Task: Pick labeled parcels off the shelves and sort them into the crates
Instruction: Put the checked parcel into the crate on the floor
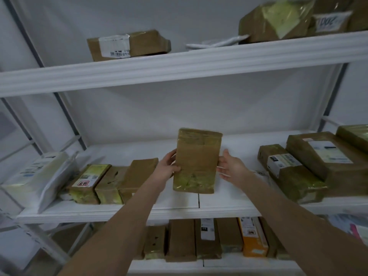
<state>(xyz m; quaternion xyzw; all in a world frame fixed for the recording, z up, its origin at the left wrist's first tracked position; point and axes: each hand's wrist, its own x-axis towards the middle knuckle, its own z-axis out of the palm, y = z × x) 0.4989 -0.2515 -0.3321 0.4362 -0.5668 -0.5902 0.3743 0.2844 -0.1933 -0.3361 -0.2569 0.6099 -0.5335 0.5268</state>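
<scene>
Over shelf [229, 204], left hand [168, 166] holds parcel [197, 162] upright.

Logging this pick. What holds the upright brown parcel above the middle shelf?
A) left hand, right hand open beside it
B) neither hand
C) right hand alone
A: the left hand pinches the left edge of the parcel, thumb in front; the right hand lies open, fingers straight, by its right edge.

Left hand [168, 166] gripping parcel [197, 156], right hand [231, 166] open, arms outstretched
</scene>
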